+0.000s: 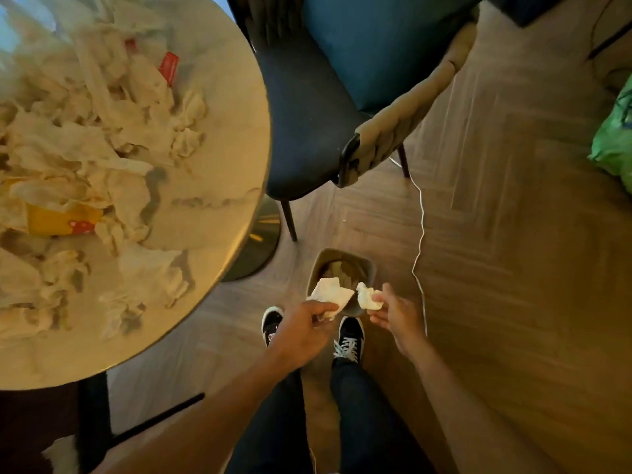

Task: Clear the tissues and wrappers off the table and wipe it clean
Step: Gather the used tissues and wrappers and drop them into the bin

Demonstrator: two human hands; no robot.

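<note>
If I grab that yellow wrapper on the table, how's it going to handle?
The yellow wrapper looks thin and creased, so probably light and floppy. Tissues overlap its top edge, so lifting it may drag some along. It lies flat, so it is unlikely to roll.

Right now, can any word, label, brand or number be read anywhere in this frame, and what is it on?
None can be read.
Red wrapper on the table: any print is too blurred to read.
Yellow wrapper with a red mark: the mark is too blurred to read.
Tissues in the left hand and right hand: no print visible.
</note>
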